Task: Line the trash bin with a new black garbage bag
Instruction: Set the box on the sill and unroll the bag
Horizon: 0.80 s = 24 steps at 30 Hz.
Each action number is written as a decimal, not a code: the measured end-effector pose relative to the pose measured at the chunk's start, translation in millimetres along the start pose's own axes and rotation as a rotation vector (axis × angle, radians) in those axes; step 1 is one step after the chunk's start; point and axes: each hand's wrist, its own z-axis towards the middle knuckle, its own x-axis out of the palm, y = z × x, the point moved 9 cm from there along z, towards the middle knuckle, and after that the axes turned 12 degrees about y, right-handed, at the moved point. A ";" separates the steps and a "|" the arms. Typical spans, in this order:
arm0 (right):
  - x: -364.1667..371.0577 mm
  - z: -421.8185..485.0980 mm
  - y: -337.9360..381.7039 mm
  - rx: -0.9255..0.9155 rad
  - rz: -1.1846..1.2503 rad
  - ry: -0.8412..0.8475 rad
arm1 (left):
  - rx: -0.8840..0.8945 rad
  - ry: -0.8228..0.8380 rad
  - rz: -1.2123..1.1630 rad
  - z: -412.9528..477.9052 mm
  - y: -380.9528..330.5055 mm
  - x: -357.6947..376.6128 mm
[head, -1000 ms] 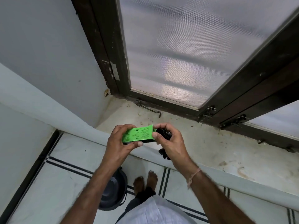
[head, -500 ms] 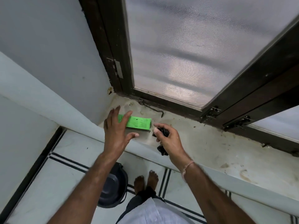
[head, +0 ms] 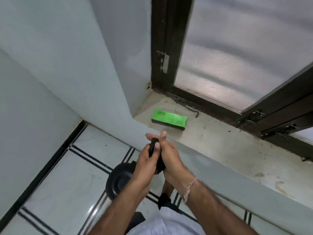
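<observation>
hands (head: 159, 155): folded black bag (head: 153, 146) | bin (head: 118, 180): contents unclear

I had only the one view, a wide-angle camera worn on the head, so no second picture overlapped it. It looked steeply down and forward from standing height, with straight edges bowed toward the frame borders. Nearest the lens were the forearms, rising from the bottom edge; the left hand (head: 147, 160) and right hand (head: 171, 156) met just below centre. Beyond them lay the window sill (head: 228, 146), with the tiled floor (head: 64, 175) far beneath at lower left.
</observation>
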 end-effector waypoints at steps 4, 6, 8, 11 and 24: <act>51.9 -10.1 -28.1 -0.007 -0.034 0.073 | 0.069 -0.158 -0.136 -29.5 0.5 -68.6; 84.6 -21.1 -46.3 -0.022 -0.094 0.119 | 0.098 -0.238 -0.188 -51.1 8.4 -111.8; 113.2 -30.4 -67.1 -0.050 -0.156 0.116 | 0.096 -0.250 -0.246 -69.6 21.6 -147.6; 148.6 -40.3 -102.6 -0.100 -0.165 0.007 | 0.129 -0.190 -0.310 -96.2 42.3 -199.6; 316.1 -145.4 -212.2 -0.233 0.036 -0.142 | 0.089 0.075 -0.407 -244.8 72.7 -354.3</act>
